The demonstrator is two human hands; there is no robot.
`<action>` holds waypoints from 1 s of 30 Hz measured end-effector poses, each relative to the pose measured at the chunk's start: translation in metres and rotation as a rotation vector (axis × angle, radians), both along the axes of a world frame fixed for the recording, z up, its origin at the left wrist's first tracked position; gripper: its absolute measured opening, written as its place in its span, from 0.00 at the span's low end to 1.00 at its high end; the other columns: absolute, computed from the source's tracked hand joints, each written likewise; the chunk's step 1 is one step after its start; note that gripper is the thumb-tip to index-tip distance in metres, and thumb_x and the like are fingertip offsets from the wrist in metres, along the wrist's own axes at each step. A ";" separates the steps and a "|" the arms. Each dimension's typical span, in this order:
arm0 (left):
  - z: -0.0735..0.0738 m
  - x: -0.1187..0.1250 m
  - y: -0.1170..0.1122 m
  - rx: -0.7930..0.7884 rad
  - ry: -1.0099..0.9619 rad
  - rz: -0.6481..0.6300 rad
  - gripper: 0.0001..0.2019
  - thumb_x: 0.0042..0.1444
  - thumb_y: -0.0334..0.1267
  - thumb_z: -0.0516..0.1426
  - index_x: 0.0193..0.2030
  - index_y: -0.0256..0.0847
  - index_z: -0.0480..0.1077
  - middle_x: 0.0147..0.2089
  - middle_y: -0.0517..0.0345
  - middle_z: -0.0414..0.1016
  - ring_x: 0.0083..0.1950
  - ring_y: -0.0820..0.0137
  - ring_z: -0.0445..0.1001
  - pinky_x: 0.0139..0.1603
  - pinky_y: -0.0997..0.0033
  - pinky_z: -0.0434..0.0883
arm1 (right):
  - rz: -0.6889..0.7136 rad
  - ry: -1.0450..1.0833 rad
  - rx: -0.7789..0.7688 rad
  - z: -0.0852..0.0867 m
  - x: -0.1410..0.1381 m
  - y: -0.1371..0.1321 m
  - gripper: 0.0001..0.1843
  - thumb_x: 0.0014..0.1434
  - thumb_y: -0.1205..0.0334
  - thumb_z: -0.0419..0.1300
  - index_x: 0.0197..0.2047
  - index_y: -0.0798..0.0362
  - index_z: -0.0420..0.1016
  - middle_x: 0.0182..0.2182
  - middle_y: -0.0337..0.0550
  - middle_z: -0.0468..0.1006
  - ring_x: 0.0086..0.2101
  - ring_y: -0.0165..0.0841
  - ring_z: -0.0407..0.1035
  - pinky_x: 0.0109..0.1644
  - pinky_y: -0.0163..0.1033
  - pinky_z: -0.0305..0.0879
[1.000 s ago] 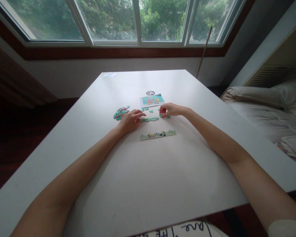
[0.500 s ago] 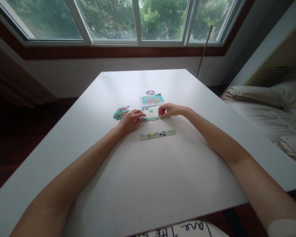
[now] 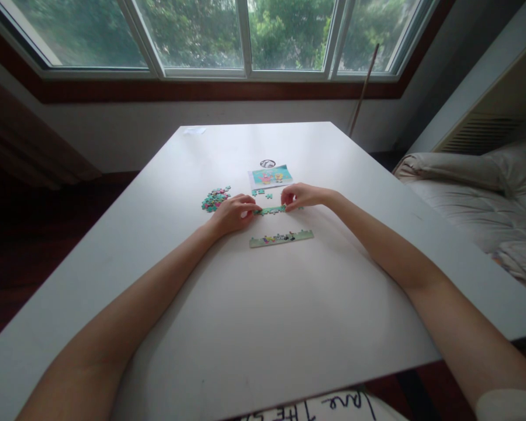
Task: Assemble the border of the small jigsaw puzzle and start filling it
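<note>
A short strip of joined green puzzle pieces (image 3: 270, 210) lies between my hands on the white table. At its left end, my left hand (image 3: 236, 211) has thumb and fingers closed on the strip. My right hand (image 3: 298, 197) pinches a small puzzle piece (image 3: 283, 207) against the strip's right end; the fingers cover most of it. Nearer to me rests a longer assembled strip (image 3: 281, 238) with small figures along it. Beyond the hands, several loose pieces (image 3: 261, 193) lie below a picture card (image 3: 270, 176) with a pink and a yellow figure.
A heap of loose puzzle pieces (image 3: 215, 200) sits left of my left hand. Past the card is a dark round mark (image 3: 267, 164) on the white table (image 3: 272, 304). A pale sofa (image 3: 473, 193) stands to the right, and a thin stick (image 3: 363, 90) leans by the window.
My left hand's fingers have moved slightly right and now close over the strip's left end. The right hand stays at the right end, almost unmoved.
</note>
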State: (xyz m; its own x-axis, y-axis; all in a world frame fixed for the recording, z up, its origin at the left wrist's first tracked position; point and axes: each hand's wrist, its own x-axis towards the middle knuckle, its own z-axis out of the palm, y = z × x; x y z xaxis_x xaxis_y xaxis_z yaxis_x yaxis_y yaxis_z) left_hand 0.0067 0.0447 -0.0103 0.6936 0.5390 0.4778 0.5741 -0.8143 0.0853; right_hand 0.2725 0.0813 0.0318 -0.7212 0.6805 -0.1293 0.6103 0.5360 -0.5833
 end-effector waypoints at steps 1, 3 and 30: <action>0.000 0.000 0.000 -0.002 -0.002 0.000 0.13 0.54 0.31 0.51 0.40 0.43 0.76 0.40 0.55 0.76 0.40 0.70 0.72 0.42 0.72 0.70 | 0.002 0.001 0.001 0.000 0.000 0.000 0.13 0.47 0.59 0.64 0.36 0.57 0.74 0.31 0.42 0.75 0.32 0.29 0.67 0.33 0.33 0.61; 0.000 0.000 0.000 -0.008 -0.003 -0.002 0.14 0.54 0.31 0.51 0.40 0.43 0.76 0.40 0.55 0.76 0.41 0.69 0.72 0.42 0.71 0.70 | 0.001 0.001 0.008 -0.001 0.000 0.001 0.13 0.47 0.58 0.64 0.36 0.57 0.75 0.31 0.42 0.75 0.32 0.29 0.67 0.33 0.34 0.61; 0.000 0.000 -0.001 -0.016 -0.012 0.004 0.14 0.53 0.31 0.51 0.40 0.44 0.77 0.40 0.56 0.76 0.40 0.69 0.72 0.42 0.71 0.71 | -0.100 0.083 -0.069 -0.006 0.001 0.003 0.12 0.48 0.59 0.64 0.34 0.58 0.74 0.26 0.39 0.72 0.27 0.26 0.63 0.30 0.32 0.57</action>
State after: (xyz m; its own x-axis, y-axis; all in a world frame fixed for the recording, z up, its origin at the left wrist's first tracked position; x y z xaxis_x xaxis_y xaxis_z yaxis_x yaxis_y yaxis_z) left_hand 0.0067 0.0441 -0.0103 0.6858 0.5492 0.4776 0.5759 -0.8107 0.1054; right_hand 0.2736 0.0845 0.0257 -0.6604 0.7411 -0.1213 0.6068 0.4314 -0.6676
